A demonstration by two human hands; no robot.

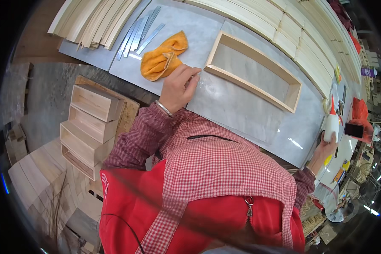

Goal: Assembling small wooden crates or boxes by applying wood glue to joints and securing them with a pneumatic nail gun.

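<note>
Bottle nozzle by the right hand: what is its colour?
The nozzle is orange-red, shown in head view.

Left grip [178, 88] half-curled; right grip [327, 147] clasping

Held white bottle [332, 127] in right hand [327, 146] at far right — pointed red nozzle [332, 106] upward. Had left hand [181, 88], loosely curled, just beside crumpled orange cloth [156, 64]. Saw rectangular wooden frame [250, 88] lying on grey tabletop [228, 108] right of left hand — also metal strips [151, 39] beyond cloth, pale wood slats [258, 19] along far side, wooden boxes [81, 135] at left.
</note>
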